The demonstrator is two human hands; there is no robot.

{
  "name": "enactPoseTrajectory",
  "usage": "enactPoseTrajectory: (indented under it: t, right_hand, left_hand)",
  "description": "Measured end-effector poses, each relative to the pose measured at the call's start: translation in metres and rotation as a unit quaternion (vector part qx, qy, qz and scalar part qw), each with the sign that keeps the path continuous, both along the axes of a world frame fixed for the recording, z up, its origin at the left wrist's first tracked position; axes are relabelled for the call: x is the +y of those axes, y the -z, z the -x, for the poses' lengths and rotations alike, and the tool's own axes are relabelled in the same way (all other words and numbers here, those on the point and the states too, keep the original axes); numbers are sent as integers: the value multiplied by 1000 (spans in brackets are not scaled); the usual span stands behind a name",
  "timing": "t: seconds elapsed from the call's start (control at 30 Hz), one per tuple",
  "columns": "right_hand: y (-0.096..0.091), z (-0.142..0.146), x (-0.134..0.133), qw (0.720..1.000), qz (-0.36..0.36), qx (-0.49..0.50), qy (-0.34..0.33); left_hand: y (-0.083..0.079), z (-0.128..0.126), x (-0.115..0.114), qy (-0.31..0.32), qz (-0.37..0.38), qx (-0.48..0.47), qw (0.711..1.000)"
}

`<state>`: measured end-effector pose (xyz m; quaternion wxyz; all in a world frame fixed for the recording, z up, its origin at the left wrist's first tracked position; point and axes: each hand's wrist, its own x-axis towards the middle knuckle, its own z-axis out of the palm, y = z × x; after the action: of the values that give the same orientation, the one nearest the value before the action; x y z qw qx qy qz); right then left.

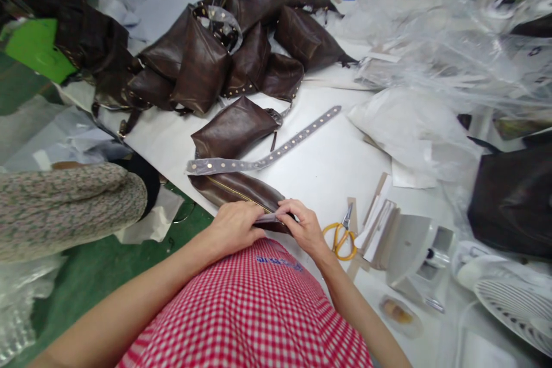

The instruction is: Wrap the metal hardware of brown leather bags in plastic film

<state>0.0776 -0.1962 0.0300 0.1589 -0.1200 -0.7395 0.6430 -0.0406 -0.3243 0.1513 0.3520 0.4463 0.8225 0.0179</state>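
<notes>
A dark brown leather bag with a gold zipper lies at the table's near edge, against my checked apron. My left hand is closed over the bag's near side, fingers curled at its edge. From there a narrow pale strip runs to my right hand, whose thumb and fingers pinch its end by the zipper. What the strip is made of I cannot make out. Just beyond lies a studded strap in clear plastic wrap, crossing the bag's far end. Another brown bag rests behind the strap.
Several brown bags are piled at the back left. Yellow-handled scissors lie right of my right hand, beside cardboard strips and a grey tape dispenser. Clear plastic bags cover the back right. Another person's patterned sleeve reaches in from the left.
</notes>
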Motion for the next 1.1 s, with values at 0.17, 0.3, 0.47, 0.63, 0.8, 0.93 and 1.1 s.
enactPoseTrajectory:
  t: [0.17, 0.3, 0.47, 0.63, 0.8, 0.93, 1.1]
  right_hand:
    - [-3, -4, 4, 1000, -1, -13, 7]
    - [-2, -17, 6, 999, -31, -17, 17]
    - [2, -21, 3, 999, -33, 9, 41]
    - [3, -17, 1, 999, -3, 8, 51]
    - [4, -12, 4, 999, 22, -8, 33]
    - [5, -7, 5, 999, 28, 0, 38]
    - [4, -5, 5, 999, 28, 18, 31]
  left_hand:
    - [14, -1, 31, 2, 20, -6, 1000]
    - [28, 7, 31, -116, -14, -144, 983]
    - [32, 6, 29, -138, -25, -136, 981]
    - [39, 2, 30, -155, -82, -123, 977]
    - [43, -3, 27, -140, -122, -71, 980]
    - [44, -3, 26, -95, -135, -54, 985]
    - [45, 4, 29, -86, -132, -104, 982]
